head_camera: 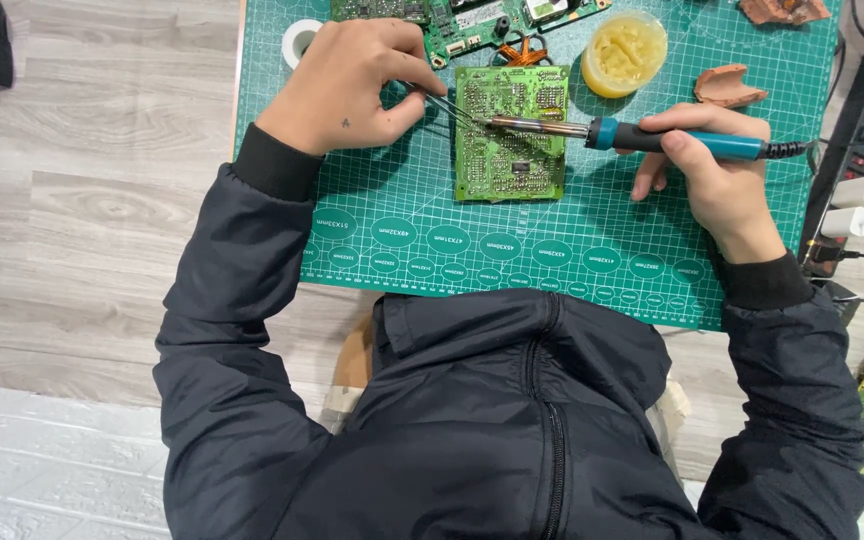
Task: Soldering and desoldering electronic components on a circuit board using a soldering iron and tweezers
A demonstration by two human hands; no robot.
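Note:
A green circuit board (509, 150) lies flat on a green cutting mat (512, 250). My right hand (712, 180) grips a soldering iron (652, 138) with a teal handle, its metal tip resting on the board's upper left area. My left hand (357, 85) pinches thin metal tweezers (444, 103), whose points reach the board's left edge close to the iron's tip. Both arms wear dark jacket sleeves.
A round tub of yellow paste (624, 52) sits beyond the board. A larger green board (462, 20) and a white tape roll (300, 40) lie at the mat's far edge. Brown clay-like pieces (727, 87) lie right. A black power strip (857, 120) runs along the right side.

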